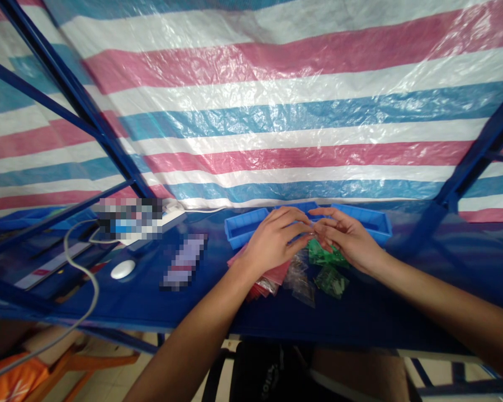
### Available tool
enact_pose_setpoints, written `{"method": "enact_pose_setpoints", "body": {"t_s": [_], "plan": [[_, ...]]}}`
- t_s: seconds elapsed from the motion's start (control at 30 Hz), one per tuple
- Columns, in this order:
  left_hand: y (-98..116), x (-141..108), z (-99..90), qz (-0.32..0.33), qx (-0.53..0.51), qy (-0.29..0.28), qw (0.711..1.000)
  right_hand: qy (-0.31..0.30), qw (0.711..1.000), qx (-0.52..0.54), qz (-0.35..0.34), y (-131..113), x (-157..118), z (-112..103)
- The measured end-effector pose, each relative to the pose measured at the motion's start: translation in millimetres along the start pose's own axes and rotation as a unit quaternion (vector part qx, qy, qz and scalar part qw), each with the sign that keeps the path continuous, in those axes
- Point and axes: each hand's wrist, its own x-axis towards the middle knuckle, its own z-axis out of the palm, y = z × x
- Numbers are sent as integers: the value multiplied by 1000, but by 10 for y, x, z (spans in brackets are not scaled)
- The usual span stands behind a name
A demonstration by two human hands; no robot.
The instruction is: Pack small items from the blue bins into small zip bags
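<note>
My left hand (272,240) and right hand (346,237) meet before the blue tray (245,226), fingers pinching something small, possibly a clear bag; green packets (329,268) lie below. Keep the pinch light.

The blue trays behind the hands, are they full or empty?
Cannot tell. The blue trays are seen side-on, so only their walls show, and the left hand and right hand hide part.
</note>
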Motion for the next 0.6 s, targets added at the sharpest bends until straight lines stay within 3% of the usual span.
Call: {"method": "enact_pose_setpoints", "body": {"t_s": [0.43,0.6], "plan": [[87,34,-30,-57,-25,20,998,-30,995,-96,-22,-48,-35,49],[102,26,-33,-67,-29,-3,997,-18,990,-138,-29,-36,-42,48]]}}
